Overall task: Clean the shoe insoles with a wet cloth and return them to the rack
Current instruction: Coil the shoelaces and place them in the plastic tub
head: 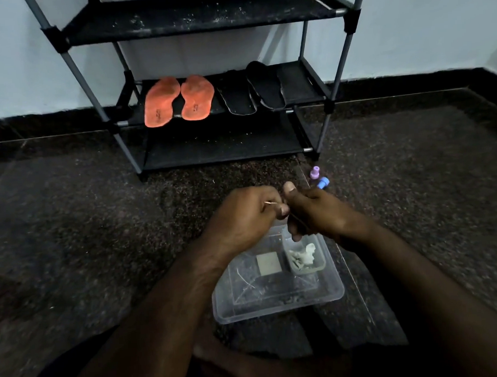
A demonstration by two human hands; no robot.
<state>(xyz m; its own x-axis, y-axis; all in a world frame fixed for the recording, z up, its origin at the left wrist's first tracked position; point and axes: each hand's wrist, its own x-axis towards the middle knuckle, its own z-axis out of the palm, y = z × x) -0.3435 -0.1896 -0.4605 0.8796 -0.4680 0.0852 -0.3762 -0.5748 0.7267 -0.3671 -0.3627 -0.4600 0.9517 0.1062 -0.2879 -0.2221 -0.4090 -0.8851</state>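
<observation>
On the rack's middle shelf [302, 81], two orange insoles [179, 99] and two black insoles [254, 93] lie flat; likely light and floppy, best pinched mid-edge. Left hand [243, 217] pinches a thin stick [271, 203]; right hand [314, 210] is clenched, contents unclear.

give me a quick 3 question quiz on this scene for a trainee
1. True or false: the orange insoles lie on the rack's top shelf.
2. What sits under both hands? A) a bucket B) a clear tub C) a shoe
3. How many black insoles are on the rack?

Key
1. False; middle shelf.
2. B. The left hand and right hand are closed together above it.
3. Two.
</observation>
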